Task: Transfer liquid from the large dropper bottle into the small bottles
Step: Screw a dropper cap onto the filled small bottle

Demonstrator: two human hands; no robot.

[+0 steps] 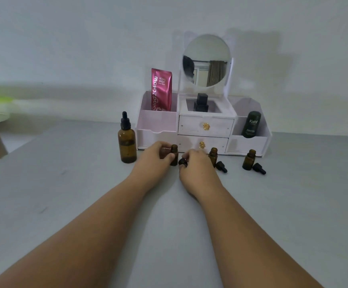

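The large amber dropper bottle (127, 142) stands upright with its black dropper cap on, left of my hands. My left hand (156, 155) grips a small uncapped amber bottle (174, 153) standing on the table. Right beside it my right hand (196, 165) holds a small black dropper cap (182, 162) low at the table surface. A second small open bottle (213, 153) stands just right of my right hand, its black cap (221, 166) lying next to it. A third small open bottle (249, 159) stands further right with its cap (259, 168) lying beside it.
A white cosmetic organiser (204, 125) with drawers and a round mirror stands just behind the bottles against the wall. It holds a pink sachet (162, 89), a black bottle (201, 103) and a dark green tube (251, 124). The grey table (86, 194) stretches toward me.
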